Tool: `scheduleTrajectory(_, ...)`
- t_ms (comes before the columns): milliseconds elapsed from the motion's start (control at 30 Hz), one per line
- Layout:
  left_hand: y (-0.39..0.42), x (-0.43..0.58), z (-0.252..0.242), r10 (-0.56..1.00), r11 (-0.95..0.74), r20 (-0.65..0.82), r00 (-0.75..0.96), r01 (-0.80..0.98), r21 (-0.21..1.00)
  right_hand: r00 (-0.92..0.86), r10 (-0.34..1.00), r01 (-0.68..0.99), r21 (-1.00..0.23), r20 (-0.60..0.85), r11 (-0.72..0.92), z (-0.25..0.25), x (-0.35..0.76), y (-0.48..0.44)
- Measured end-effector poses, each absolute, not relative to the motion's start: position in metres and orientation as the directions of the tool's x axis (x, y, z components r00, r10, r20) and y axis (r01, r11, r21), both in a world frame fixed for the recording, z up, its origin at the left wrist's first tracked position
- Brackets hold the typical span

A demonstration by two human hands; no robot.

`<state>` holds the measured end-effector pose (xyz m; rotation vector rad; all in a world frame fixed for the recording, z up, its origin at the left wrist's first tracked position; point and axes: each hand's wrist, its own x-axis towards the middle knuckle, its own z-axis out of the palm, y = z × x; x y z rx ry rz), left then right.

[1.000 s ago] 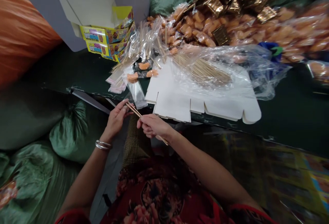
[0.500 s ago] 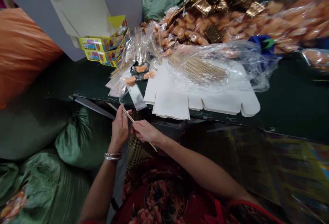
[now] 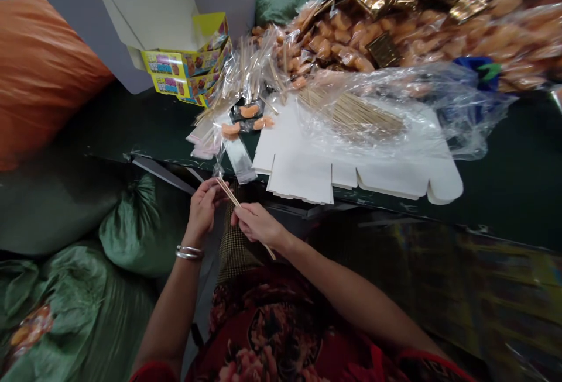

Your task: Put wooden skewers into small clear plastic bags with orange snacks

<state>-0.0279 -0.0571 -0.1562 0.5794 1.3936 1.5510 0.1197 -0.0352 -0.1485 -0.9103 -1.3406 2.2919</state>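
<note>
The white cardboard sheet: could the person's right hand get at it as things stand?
Probably yes: the right hand, holding wooden sticks, sits just below the white cardboard sheet, with nothing apparent between them.

Dim, flat light; soft shadows; edges warped; wooden skewers sharp, orange packets upper right blurred.

White card blank and plastic sleeves separate the left hand and right hand from bagged sweets.
</note>
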Motion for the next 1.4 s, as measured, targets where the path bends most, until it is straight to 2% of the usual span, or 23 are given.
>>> scheduleTrajectory(167, -0.057, -0.027, -0.156, 0.882, 0.076, -0.235, -0.408, -0.37, 0.926, -0.785, 0.5, 0.044, -0.838, -0.365, -0.543, -0.147, 0.124, -0.044)
scheduleTrajectory(367, -0.06, -0.027, -0.161, 0.879, 0.046, -0.184, -0.439, -0.306, 0.951, -0.797, 0.47, -0.015, -0.766, -0.378, -0.642, -0.148, 0.118, -0.037)
scheduleTrajectory(567, -0.067, -0.024, -0.164, 0.871, 0.108, -0.148, -0.469, -0.113, 0.988, -0.77, 0.485, -0.011, -0.751, -0.414, -0.66, -0.147, 0.111, -0.034)
scheduleTrajectory(667, -0.072, -0.017, -0.159, 0.874, 0.165, -0.109, -0.474, 0.078, 0.983, -0.766, 0.484, -0.014, -0.742, -0.422, -0.67, -0.149, 0.106, -0.032)
scheduleTrajectory(733, -0.077, -0.013, -0.154, 0.875, 0.213, -0.059, -0.481, 0.272, 0.938, -0.763, 0.486, -0.024, -0.733, -0.426, -0.68, -0.15, 0.104, -0.031)
scheduleTrajectory(833, -0.089, -0.007, -0.15, 0.895, 0.261, 0.007, -0.445, 0.538, 0.801, -0.752, 0.505, -0.059, -0.719, -0.424, -0.692, -0.152, 0.104, -0.03)
scheduleTrajectory(967, -0.111, -0.001, -0.153, 0.957, 0.192, 0.057, -0.286, 0.764, 0.616, -0.735, 0.54, -0.124, -0.702, -0.409, -0.701, -0.155, 0.106, -0.031)
scheduleTrajectory(1067, -0.115, -0.005, -0.151, 0.971, 0.124, 0.109, -0.213, 0.839, 0.53, -0.723, 0.565, -0.18, -0.682, -0.397, -0.709, -0.153, 0.104, -0.031)
scheduleTrajectory(1233, -0.104, -0.022, -0.124, 0.939, -0.024, 0.321, -0.121, 0.91, 0.413, -0.718, 0.617, -0.363, -0.583, -0.322, -0.727, -0.141, 0.095, -0.036)
scheduleTrajectory(1300, -0.109, -0.024, -0.113, 0.932, -0.101, 0.36, -0.037, 0.928, 0.358, -0.763, 0.579, -0.399, -0.496, -0.287, -0.771, -0.14, 0.095, -0.044)
scheduleTrajectory(1400, -0.133, -0.017, -0.114, 0.954, -0.182, 0.288, 0.089, 0.932, 0.314, -0.861, 0.412, -0.302, -0.351, -0.299, -0.886, -0.151, 0.104, -0.067)
